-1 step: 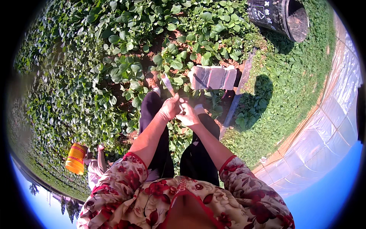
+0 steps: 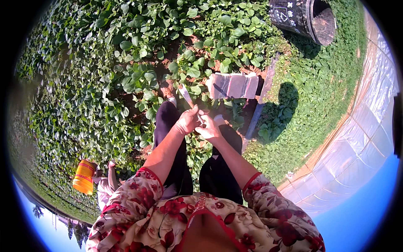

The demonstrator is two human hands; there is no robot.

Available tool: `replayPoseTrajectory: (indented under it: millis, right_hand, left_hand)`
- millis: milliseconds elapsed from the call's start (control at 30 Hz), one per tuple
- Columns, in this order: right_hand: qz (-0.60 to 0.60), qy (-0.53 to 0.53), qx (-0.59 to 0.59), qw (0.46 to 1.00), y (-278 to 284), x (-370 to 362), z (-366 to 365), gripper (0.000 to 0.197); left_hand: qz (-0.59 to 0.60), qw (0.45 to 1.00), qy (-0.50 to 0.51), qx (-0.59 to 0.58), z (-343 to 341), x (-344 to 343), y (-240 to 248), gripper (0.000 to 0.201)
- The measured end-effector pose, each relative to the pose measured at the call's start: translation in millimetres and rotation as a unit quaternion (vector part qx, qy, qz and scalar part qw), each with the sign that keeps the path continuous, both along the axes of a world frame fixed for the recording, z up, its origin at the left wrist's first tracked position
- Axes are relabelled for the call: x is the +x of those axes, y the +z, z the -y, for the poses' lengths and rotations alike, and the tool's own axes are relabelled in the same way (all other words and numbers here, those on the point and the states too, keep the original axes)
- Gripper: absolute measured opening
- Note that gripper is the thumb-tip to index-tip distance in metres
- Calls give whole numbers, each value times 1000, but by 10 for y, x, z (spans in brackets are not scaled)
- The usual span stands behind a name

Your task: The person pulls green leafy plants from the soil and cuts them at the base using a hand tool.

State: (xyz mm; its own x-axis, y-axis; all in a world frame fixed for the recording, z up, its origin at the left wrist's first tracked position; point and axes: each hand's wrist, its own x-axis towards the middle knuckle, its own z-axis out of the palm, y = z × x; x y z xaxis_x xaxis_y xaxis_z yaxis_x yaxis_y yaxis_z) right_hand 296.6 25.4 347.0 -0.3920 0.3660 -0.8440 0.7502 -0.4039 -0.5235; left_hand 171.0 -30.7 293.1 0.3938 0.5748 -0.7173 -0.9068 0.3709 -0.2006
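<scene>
Both hands meet in front of my knees, above the leafy plants. My left hand (image 2: 187,121) is closed round a short knife-like tool (image 2: 185,93). Its pale, flat blade points forward past the fingers, and a brownish part shows below the blade. My right hand (image 2: 210,130) is closed too, its fingers pressed against the left hand at the tool's near end. A thin greyish piece shows between the two hands, and the fingers hide the rest. Green broad-leaved plants (image 2: 193,65) grow just ahead, with brown soil between them.
A boxy grey bundle (image 2: 233,86) with light bands lies ahead to the right, beside a dark strip (image 2: 262,101) on the ground. A black bin (image 2: 291,17) stands far right. Plastic sheeting (image 2: 357,130) runs along the right. Another person (image 2: 105,189) is at left, near an orange-yellow cylindrical container (image 2: 83,176).
The hands and tool have barely moved. The bin and ground at right sit very slightly further left in the picture.
</scene>
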Motion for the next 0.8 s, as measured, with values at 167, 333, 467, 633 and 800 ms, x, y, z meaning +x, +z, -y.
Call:
replayPoseTrajectory:
  millis: [167, 333, 467, 633, 800]
  right_hand:
    - [25, -73, 54, 996, 677, -169, -147, 29]
    - [7, -206, 18, 978, 1184, -77, -382, 22]
    - [166, -127, 178, 962, 1271, 298, -605, 26]
    - [68, -204, 165, 963, 1270, 924, -1143, 23]
    - [96, -218, 72, 969, 809, 1195, -1904, 24]
  left_hand:
    - [49, 991, -65, 104, -86, -131, 586, 60]
    - [76, 992, -71, 66, -150, -211, 800, 72]
    - [48, 996, -71, 28, -319, -74, 728, 74]
    - [-11, 998, -47, -26, -752, 39, 780, 71]
    - [-97, 991, -20, -91, -1146, 234, 898, 64]
